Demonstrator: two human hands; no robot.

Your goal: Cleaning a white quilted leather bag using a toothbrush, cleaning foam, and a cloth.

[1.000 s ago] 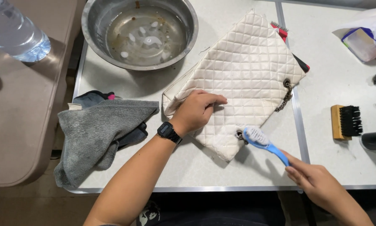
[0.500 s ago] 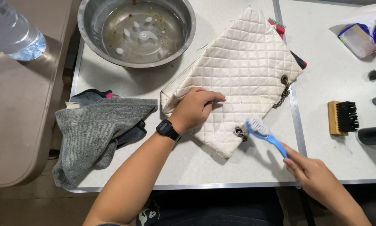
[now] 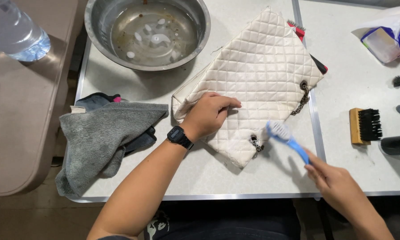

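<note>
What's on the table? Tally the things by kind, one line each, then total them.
Brushes: 2, blue brush, wooden brush
Bags: 1, white quilted handbag
Bowls: 1, metal bowl
Cloths: 2, grey towel, dark cloth
Total: 6

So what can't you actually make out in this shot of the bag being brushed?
Head view only:
- Red and black item: mostly hidden under the white quilted bag; kind unclear.
- Left hand: fingers curl down on the bag, covering what lies beneath.
- Blue brush: bristles face down, contact with the bag unclear; right hand holds its handle.
- Dark cylinder: cut by the right edge.
- Bottle: top cut off.
</note>
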